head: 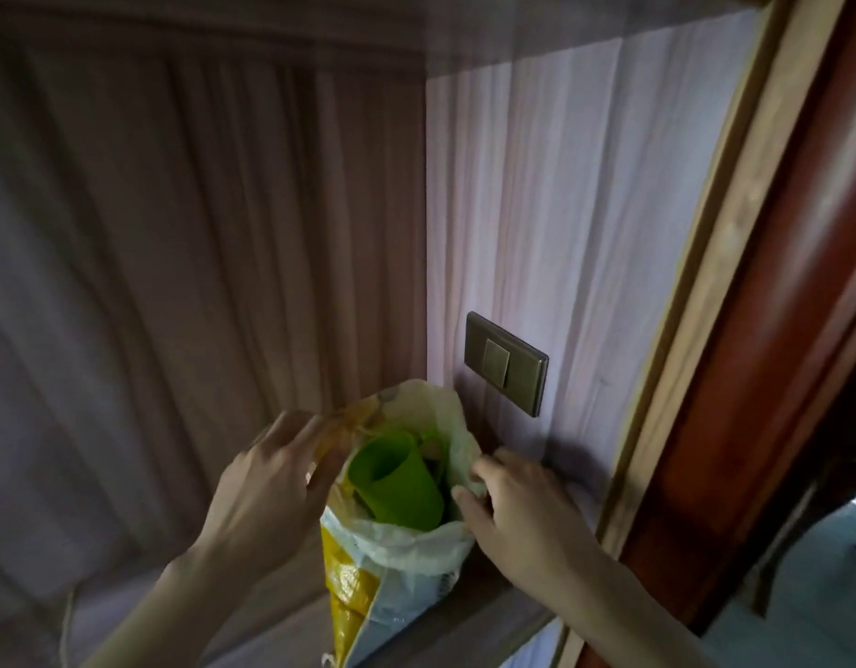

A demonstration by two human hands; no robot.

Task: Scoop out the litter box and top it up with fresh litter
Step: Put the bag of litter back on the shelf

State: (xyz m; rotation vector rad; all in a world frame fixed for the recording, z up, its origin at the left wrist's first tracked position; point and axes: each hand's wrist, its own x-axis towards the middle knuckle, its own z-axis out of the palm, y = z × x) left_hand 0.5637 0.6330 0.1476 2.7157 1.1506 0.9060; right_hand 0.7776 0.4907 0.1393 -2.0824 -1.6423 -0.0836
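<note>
Both bare forearms reach forward and up from the bottom edge. The left hand [267,479] shows its back, fingers spread and bent at the tips, pinching the bag [406,547] rim on its left side. The right hand [517,513] curls its fingers over the bag's right rim, thumb pressed against it.

The litter bag [397,547] stands upright between the two hands, its mouth open toward the camera. The left hand [271,479] is at the left edge of the bag's mouth; the right hand [517,503] grips the right edge. A scoop cup [392,479] lies tilted inside the bag, between the hands. A wall switch [505,361] is mounted on the wall above and beyond the right hand. A door frame [705,301] runs to the right of the right hand.
</note>
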